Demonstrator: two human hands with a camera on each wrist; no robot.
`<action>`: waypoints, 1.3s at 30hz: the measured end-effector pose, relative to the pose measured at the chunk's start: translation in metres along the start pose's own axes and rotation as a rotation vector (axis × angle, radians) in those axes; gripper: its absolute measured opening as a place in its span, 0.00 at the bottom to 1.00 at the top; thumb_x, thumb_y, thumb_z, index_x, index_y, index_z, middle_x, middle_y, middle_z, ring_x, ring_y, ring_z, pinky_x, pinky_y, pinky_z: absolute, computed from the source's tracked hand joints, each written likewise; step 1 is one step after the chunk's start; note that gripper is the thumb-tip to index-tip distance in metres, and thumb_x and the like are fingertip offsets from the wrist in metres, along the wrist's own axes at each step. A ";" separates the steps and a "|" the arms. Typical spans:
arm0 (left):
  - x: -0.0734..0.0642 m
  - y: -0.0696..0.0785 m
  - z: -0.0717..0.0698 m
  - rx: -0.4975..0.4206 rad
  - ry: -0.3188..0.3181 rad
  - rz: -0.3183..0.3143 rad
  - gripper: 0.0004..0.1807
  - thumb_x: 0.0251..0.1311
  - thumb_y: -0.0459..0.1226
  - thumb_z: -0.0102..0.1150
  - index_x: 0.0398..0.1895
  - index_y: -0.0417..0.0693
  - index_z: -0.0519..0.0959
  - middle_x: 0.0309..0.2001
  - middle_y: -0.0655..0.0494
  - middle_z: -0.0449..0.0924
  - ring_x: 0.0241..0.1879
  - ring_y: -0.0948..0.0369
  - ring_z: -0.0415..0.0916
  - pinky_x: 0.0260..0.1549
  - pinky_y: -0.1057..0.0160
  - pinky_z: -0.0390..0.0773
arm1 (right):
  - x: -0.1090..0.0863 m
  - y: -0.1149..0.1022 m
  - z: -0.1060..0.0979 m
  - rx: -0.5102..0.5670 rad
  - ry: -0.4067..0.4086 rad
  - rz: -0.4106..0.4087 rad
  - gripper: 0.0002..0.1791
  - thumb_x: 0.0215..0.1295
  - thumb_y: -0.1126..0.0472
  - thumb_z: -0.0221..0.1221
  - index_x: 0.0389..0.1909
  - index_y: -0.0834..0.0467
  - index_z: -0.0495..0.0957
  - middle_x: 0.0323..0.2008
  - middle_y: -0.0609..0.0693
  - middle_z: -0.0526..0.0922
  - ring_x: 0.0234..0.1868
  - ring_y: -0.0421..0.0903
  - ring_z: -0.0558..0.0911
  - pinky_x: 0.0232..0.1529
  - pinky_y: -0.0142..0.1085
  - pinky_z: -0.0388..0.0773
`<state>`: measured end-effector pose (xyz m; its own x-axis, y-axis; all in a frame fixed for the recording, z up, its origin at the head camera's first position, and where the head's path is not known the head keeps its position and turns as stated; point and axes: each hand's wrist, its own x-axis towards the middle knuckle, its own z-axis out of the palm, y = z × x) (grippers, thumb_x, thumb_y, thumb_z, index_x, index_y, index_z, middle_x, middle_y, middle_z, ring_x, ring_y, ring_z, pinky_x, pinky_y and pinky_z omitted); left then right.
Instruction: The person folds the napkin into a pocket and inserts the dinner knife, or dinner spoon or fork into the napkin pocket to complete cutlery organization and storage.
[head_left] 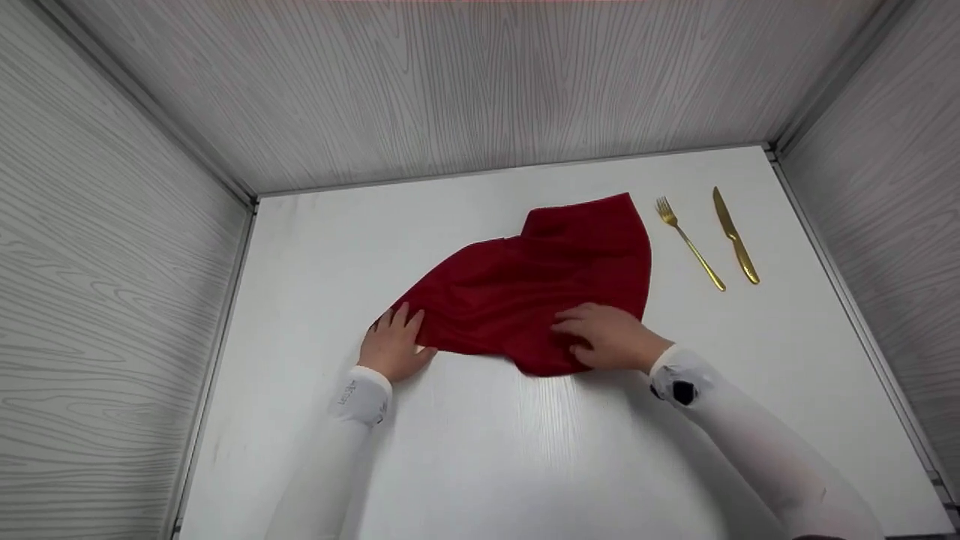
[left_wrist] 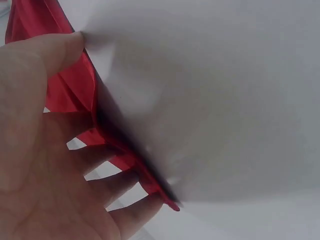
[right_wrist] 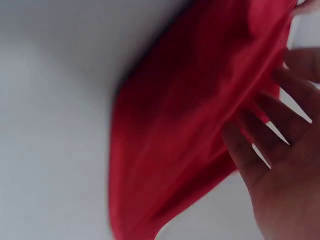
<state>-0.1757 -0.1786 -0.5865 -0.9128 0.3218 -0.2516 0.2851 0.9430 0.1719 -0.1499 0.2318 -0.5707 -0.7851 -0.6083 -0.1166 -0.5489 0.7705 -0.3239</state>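
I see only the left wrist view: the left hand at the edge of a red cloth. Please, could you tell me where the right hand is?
Observer: In the head view, the right hand is over the right part of the red cloth, with its fingers spread.
Operator: Thank you. Are other objects lying near the red cloth, which I cannot see?
Observer: Yes, a gold fork and a gold knife lie to the right of it.
Operator: Which of these two is closer to the red cloth, please?
Observer: The gold fork; the gold knife lies farther to the right.
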 end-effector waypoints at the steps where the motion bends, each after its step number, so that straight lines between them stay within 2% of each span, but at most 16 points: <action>1: 0.000 -0.001 -0.001 0.002 0.007 -0.001 0.41 0.72 0.54 0.60 0.81 0.44 0.64 0.80 0.34 0.59 0.78 0.34 0.58 0.71 0.32 0.68 | 0.000 -0.007 0.002 0.000 -0.026 -0.027 0.22 0.70 0.57 0.64 0.64 0.52 0.83 0.67 0.53 0.81 0.68 0.55 0.78 0.67 0.53 0.79; 4: 0.001 -0.003 -0.002 0.018 0.018 -0.019 0.39 0.73 0.54 0.59 0.80 0.44 0.65 0.79 0.34 0.61 0.76 0.35 0.62 0.67 0.31 0.72 | -0.003 -0.015 0.009 -0.052 -0.059 -0.027 0.12 0.67 0.59 0.68 0.50 0.54 0.86 0.64 0.52 0.83 0.64 0.53 0.81 0.63 0.48 0.82; 7: -0.001 -0.003 -0.003 0.068 0.030 -0.049 0.38 0.73 0.53 0.59 0.79 0.43 0.67 0.75 0.33 0.67 0.71 0.35 0.70 0.62 0.33 0.76 | -0.004 -0.008 0.013 -0.104 -0.037 0.002 0.03 0.66 0.65 0.68 0.37 0.55 0.84 0.64 0.54 0.83 0.65 0.54 0.81 0.62 0.47 0.83; 12: -0.008 0.006 -0.006 0.152 0.024 -0.063 0.36 0.72 0.51 0.61 0.75 0.39 0.71 0.63 0.34 0.76 0.58 0.36 0.80 0.55 0.37 0.81 | -0.001 0.018 0.013 -0.126 0.025 0.071 0.03 0.68 0.66 0.66 0.40 0.59 0.83 0.66 0.58 0.81 0.69 0.57 0.79 0.65 0.52 0.80; 14: -0.009 0.011 -0.006 0.156 0.011 -0.055 0.35 0.72 0.50 0.61 0.75 0.39 0.72 0.60 0.34 0.77 0.56 0.36 0.80 0.54 0.38 0.81 | -0.002 0.029 0.012 -0.131 0.073 0.116 0.04 0.69 0.65 0.66 0.42 0.60 0.83 0.60 0.59 0.85 0.63 0.58 0.83 0.61 0.54 0.82; 16: -0.011 0.014 -0.005 0.152 0.010 -0.042 0.35 0.71 0.50 0.62 0.74 0.39 0.73 0.59 0.34 0.77 0.55 0.37 0.80 0.52 0.38 0.82 | -0.005 0.037 0.008 -0.123 0.135 0.173 0.04 0.68 0.66 0.66 0.40 0.60 0.82 0.50 0.57 0.88 0.52 0.57 0.86 0.56 0.54 0.83; 18: -0.012 0.015 -0.003 0.147 0.022 -0.034 0.33 0.71 0.49 0.63 0.73 0.41 0.74 0.59 0.35 0.78 0.55 0.38 0.80 0.50 0.39 0.83 | -0.011 0.039 0.000 -0.084 0.208 0.229 0.03 0.68 0.66 0.67 0.39 0.59 0.82 0.40 0.55 0.88 0.43 0.56 0.86 0.49 0.52 0.83; 20: -0.012 0.014 0.000 0.157 0.049 -0.020 0.31 0.71 0.47 0.64 0.72 0.42 0.76 0.58 0.36 0.79 0.55 0.39 0.80 0.48 0.40 0.83 | -0.018 0.037 -0.009 -0.035 0.288 0.260 0.03 0.68 0.66 0.67 0.38 0.57 0.82 0.36 0.53 0.87 0.38 0.55 0.85 0.44 0.51 0.83; 23: -0.012 0.011 0.003 0.195 0.105 0.014 0.22 0.71 0.41 0.65 0.64 0.42 0.80 0.54 0.39 0.81 0.51 0.42 0.81 0.44 0.43 0.84 | -0.031 0.028 -0.026 0.039 0.411 0.256 0.04 0.68 0.66 0.68 0.42 0.56 0.85 0.37 0.51 0.89 0.37 0.53 0.86 0.40 0.49 0.83; 26: -0.013 0.009 0.001 0.219 0.140 0.051 0.13 0.70 0.34 0.65 0.55 0.43 0.84 0.49 0.43 0.85 0.47 0.44 0.83 0.42 0.46 0.85 | -0.045 0.020 -0.040 0.065 0.516 0.214 0.07 0.69 0.67 0.68 0.45 0.56 0.87 0.40 0.50 0.90 0.39 0.51 0.86 0.41 0.47 0.82; 28: -0.016 0.010 -0.003 0.196 0.149 0.068 0.11 0.69 0.32 0.64 0.52 0.45 0.86 0.50 0.46 0.87 0.48 0.46 0.84 0.44 0.47 0.86 | -0.054 0.018 -0.047 0.070 0.569 0.188 0.08 0.69 0.69 0.67 0.45 0.56 0.88 0.41 0.50 0.90 0.41 0.51 0.86 0.43 0.47 0.82; 30: -0.021 0.012 -0.010 0.129 0.149 0.083 0.13 0.70 0.32 0.63 0.55 0.47 0.86 0.53 0.49 0.88 0.52 0.48 0.85 0.48 0.48 0.86 | -0.064 0.018 -0.051 0.069 0.598 0.172 0.10 0.68 0.72 0.66 0.43 0.55 0.88 0.41 0.49 0.91 0.43 0.50 0.86 0.44 0.46 0.82; 32: -0.026 0.014 -0.017 0.051 0.155 0.122 0.16 0.71 0.33 0.63 0.60 0.50 0.86 0.56 0.51 0.88 0.56 0.49 0.85 0.54 0.48 0.85 | -0.073 0.021 -0.051 0.076 0.602 0.179 0.11 0.66 0.74 0.65 0.40 0.55 0.87 0.39 0.49 0.90 0.42 0.50 0.86 0.42 0.46 0.81; 34: -0.032 0.018 -0.023 -0.012 0.157 0.182 0.18 0.71 0.32 0.63 0.62 0.51 0.85 0.58 0.52 0.88 0.58 0.51 0.84 0.58 0.49 0.84 | -0.080 0.025 -0.047 0.098 0.566 0.203 0.12 0.65 0.76 0.63 0.37 0.55 0.87 0.37 0.48 0.89 0.40 0.50 0.85 0.41 0.47 0.81; 36: -0.039 0.022 -0.026 -0.038 0.154 0.248 0.19 0.71 0.32 0.63 0.62 0.52 0.86 0.58 0.53 0.88 0.59 0.52 0.84 0.59 0.51 0.83 | -0.086 0.029 -0.042 0.128 0.490 0.233 0.13 0.64 0.76 0.60 0.34 0.54 0.86 0.36 0.48 0.89 0.39 0.50 0.84 0.40 0.47 0.80; 39: -0.046 0.025 -0.023 -0.038 0.158 0.339 0.18 0.68 0.31 0.67 0.59 0.54 0.88 0.54 0.55 0.88 0.54 0.55 0.84 0.54 0.56 0.85 | -0.092 0.033 -0.032 0.172 0.347 0.280 0.14 0.64 0.74 0.57 0.32 0.54 0.86 0.35 0.46 0.87 0.39 0.49 0.84 0.42 0.48 0.81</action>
<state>-0.1335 -0.1720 -0.5492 -0.8030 0.5955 -0.0247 0.5707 0.7802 0.2562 -0.1052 0.3193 -0.5405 -0.9615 -0.2599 0.0897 -0.2705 0.8352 -0.4788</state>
